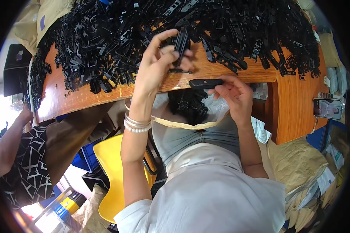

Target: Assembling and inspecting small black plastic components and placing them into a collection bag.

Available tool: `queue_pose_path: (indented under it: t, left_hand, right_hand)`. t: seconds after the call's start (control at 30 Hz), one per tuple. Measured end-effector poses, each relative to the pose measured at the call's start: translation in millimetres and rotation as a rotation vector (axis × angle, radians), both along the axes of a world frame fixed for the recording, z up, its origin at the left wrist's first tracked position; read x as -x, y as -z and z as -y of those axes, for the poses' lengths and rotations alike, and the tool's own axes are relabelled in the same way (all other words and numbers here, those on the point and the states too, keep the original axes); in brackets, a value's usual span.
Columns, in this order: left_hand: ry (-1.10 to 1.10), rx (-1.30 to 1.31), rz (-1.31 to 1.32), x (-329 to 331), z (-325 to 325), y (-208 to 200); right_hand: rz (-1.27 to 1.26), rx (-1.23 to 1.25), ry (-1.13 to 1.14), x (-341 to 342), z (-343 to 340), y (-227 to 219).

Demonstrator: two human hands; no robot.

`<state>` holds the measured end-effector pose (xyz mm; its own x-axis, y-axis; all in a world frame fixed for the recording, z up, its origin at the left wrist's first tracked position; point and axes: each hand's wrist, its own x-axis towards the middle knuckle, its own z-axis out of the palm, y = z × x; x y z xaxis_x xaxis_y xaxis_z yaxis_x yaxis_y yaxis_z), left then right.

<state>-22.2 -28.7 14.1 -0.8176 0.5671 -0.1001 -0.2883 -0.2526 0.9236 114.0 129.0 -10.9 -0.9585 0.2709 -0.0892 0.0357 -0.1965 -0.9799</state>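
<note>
My left hand (153, 68) is raised over the table's front edge, its fingers closed round a slim black plastic part (181, 43) held nearly upright. Some of those fingertips are blurred. Lower and to the right, my right hand (237, 97) pinches one end of a long black plastic piece (204, 84), which points left and lies level. On the wood below my left hand rests a thin black strip (180, 71). Under both hands, an open clear bag with a pale rim (190, 126) sits at my lap, with black parts (188, 105) heaped inside.
A great pile of black plastic parts (105, 42) covers most of the wooden table (77, 97). At the left, another person's hand (25, 115) reaches to the pile's edge. A yellow chair (109, 167) stands beside me. To the right are a phone (327, 108) and brown sacks (295, 163).
</note>
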Motion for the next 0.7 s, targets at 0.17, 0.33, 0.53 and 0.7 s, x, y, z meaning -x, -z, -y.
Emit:
queue_pose_path:
  t: [0.17,0.33,0.53,0.7]
  left_hand:
    - [0.126,0.048,0.062,-25.2,3.7,-3.0]
    - [0.156,0.187,-0.074,-33.5,6.2,-7.2]
    - [0.144,0.083,0.01,-38.2,11.0,-2.7]
    - [0.114,-0.094,0.099,-41.4,6.9,9.5]
  right_hand:
    - [-0.138,0.038,-0.06,4.0,-0.9,-15.0]
    - [-0.277,-0.168,-0.142,3.2,-3.3,-13.7]
    - [-0.291,-0.08,-0.134,0.8,-6.4,-13.1]
    - [-0.313,-0.126,-0.175,-1.4,-8.3,-10.2]
